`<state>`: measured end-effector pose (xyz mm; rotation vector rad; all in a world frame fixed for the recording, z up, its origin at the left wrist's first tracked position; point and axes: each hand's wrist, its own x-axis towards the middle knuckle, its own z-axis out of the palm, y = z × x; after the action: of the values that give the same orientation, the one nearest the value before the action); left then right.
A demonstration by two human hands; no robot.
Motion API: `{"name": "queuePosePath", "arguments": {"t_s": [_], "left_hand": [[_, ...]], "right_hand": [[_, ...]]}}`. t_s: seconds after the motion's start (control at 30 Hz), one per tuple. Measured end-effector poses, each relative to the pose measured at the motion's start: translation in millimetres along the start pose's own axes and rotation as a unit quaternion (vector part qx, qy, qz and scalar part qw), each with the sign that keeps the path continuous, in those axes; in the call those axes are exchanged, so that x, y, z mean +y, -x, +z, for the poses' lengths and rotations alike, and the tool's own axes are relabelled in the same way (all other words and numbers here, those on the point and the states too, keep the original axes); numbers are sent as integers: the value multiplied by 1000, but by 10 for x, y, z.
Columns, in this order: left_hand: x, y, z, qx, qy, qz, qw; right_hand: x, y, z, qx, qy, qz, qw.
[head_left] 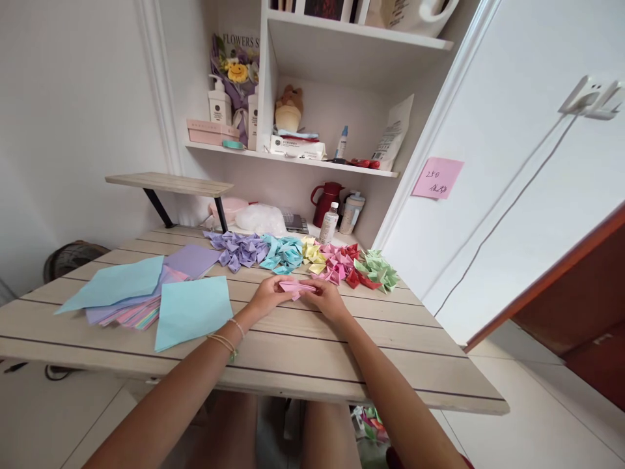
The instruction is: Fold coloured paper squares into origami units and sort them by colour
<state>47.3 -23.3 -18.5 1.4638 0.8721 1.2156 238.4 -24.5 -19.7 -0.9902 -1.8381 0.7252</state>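
Observation:
A piece of pink folded paper is held between my two hands, just above the table's middle. My left hand pinches its left end, and my right hand grips its right end. Right behind the hands lies a row of folded paper pieces: purple ones, blue ones, yellow ones, pink ones, red ones and green ones. A light blue paper sheet lies flat left of my left hand.
A fanned stack of coloured paper rests on the left of the wooden table. Behind the folded pieces stand a clear bottle, a red jug and a tumbler. A small raised shelf stands at back left.

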Motion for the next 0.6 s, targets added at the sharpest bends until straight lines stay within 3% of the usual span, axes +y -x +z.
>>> {"name": "queuePosePath", "arguments": {"t_s": [0.1,0.37,0.6], "left_hand": [[-3,7,-12,15,-27,-15,999],[18,5,28,11,52,-41,998],[-22,-5,-2,42,29,-23,998]], "right_hand": [[-18,-5,-25,6,57,-37,998],[-56,20,-3,33,90,-100,990],[-99,46,48,23,58,-28,998]]}}
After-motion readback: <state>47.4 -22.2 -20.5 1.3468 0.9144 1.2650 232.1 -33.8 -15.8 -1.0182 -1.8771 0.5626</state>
